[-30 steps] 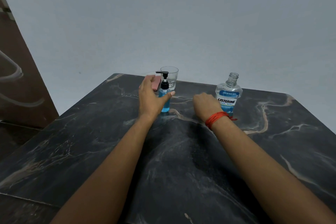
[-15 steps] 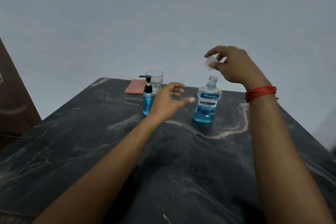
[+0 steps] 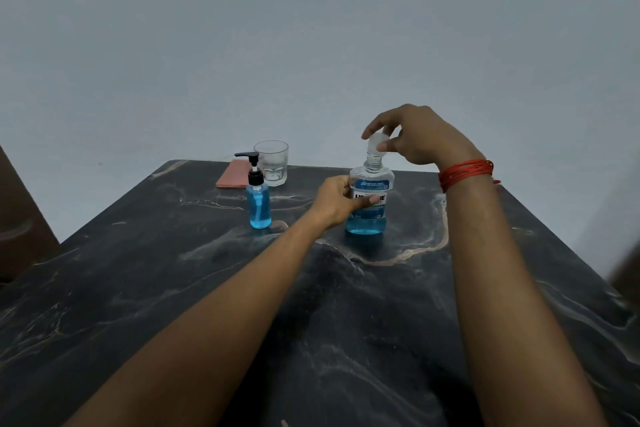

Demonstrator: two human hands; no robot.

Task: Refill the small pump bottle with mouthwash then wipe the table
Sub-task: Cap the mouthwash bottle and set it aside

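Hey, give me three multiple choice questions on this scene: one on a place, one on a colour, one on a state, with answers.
1. Where is the glass? A behind the pump bottle; B at the near edge; C in a hand.
2. The cloth's colour? A green; B white; C pink.
3. The mouthwash bottle is: A capped; B uncapped, upright; C tipped over.
Answers: 1 A, it stands beyond the pump bottle. 2 C, plainly pink. 3 B, the right hand pinches the cap above the bare neck.
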